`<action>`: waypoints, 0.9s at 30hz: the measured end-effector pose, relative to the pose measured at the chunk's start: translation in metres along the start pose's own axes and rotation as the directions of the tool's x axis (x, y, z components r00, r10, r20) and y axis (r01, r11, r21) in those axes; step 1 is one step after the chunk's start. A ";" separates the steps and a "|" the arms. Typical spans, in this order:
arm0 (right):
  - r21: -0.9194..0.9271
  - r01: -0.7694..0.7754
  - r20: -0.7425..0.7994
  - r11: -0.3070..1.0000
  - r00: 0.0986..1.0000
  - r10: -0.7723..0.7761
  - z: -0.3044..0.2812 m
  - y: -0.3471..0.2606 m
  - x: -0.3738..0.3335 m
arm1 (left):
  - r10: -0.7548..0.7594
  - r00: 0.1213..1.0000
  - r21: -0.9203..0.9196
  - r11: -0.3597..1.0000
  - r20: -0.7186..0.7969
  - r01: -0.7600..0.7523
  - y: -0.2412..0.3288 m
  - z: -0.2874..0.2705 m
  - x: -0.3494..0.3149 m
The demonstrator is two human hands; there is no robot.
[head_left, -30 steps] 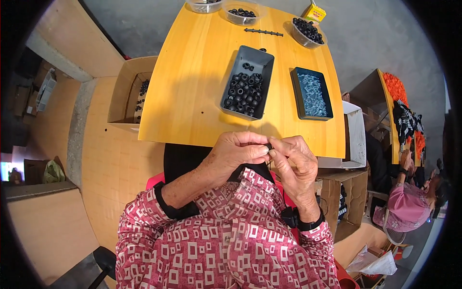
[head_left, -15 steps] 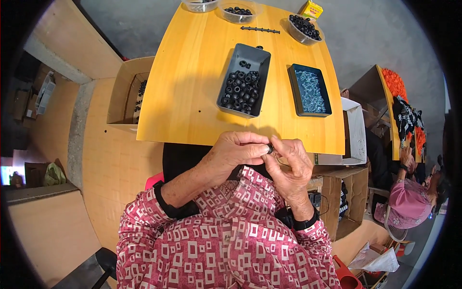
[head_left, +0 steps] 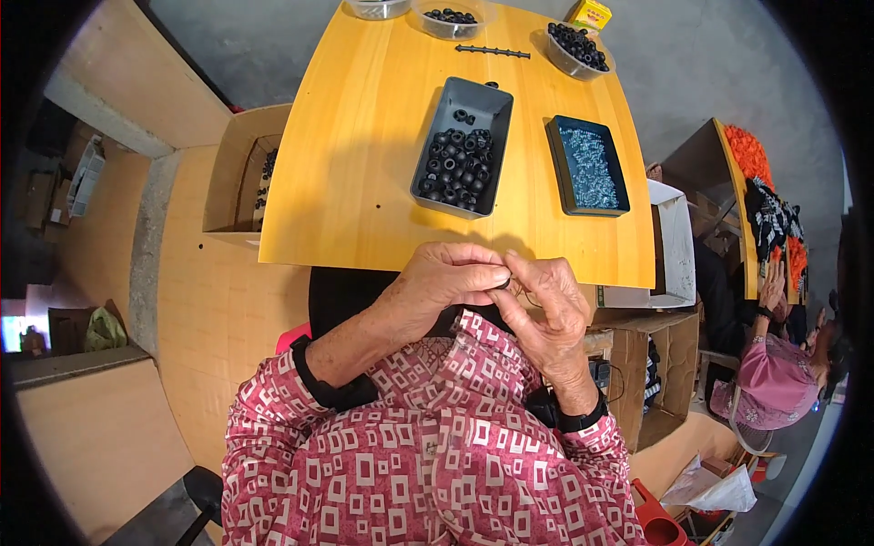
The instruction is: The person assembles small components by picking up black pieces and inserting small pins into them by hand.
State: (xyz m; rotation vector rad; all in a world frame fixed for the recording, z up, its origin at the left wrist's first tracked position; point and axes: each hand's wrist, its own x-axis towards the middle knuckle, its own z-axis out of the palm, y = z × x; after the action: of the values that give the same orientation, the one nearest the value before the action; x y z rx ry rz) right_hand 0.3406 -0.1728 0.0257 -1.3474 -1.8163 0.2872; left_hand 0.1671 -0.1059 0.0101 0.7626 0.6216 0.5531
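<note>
Just off the near table edge, my left hand [head_left: 442,280] pinches a small black round part [head_left: 503,284] between thumb and fingers. My right hand [head_left: 552,305] meets it from the other side, its thumb and forefinger closed at the same part; a thin cord-like loop seems to show by those fingers. Most of the part is covered by fingertips. Ahead lies a dark grey tray [head_left: 499,114] of similar black hollow round parts [head_left: 462,164]. To its right sits a dark shallow tray [head_left: 566,187] filled with small clear bluish pieces [head_left: 590,168].
Along the far edge of the wooden table [head_left: 346,182] are a black knobbed rod [head_left: 492,52], clear bowls of black parts [head_left: 575,53] and a yellow box [head_left: 592,15]. Cardboard boxes stand left [head_left: 223,187] and right [head_left: 674,382]. Another person [head_left: 774,382] works far right.
Both hands stay together with small finger movements. The black part has turned slightly and shows less between the fingertips. The view has shifted a little.
</note>
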 end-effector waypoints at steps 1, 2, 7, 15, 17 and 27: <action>0.002 0.000 0.000 1.000 1.000 0.000 -0.001 -0.001 0.002 | 0.006 1.000 -0.007 1.000 -0.017 -0.006 -0.001 0.000 0.000; -0.082 0.030 -0.005 0.996 1.000 -0.031 -0.002 -0.003 0.005 | 0.012 0.999 -0.014 1.000 -0.033 -0.013 -0.001 -0.001 0.000; -0.286 0.146 0.068 0.947 0.989 -0.131 -0.010 -0.003 0.013 | 0.051 0.996 0.054 0.997 -0.071 -0.047 -0.003 0.001 0.001; -0.347 0.275 0.082 0.897 0.961 -0.263 -0.008 0.004 0.015 | 0.093 0.994 0.145 0.986 -0.053 -0.084 0.000 0.002 -0.002; -0.366 0.288 0.092 0.885 0.957 -0.274 -0.010 0.004 0.017 | 0.077 0.995 0.153 0.986 -0.058 -0.067 0.007 0.003 -0.006; -0.406 0.348 0.166 0.845 0.937 -0.307 -0.012 0.002 0.014 | 0.065 0.998 0.285 0.956 0.021 -0.068 0.001 -0.004 -0.006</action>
State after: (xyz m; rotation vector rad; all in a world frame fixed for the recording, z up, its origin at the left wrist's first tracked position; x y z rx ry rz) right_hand 0.3496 -0.1630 0.0391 -1.2897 -2.2420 -0.2574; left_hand 0.1602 -0.1074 0.0108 1.0614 0.6757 0.5261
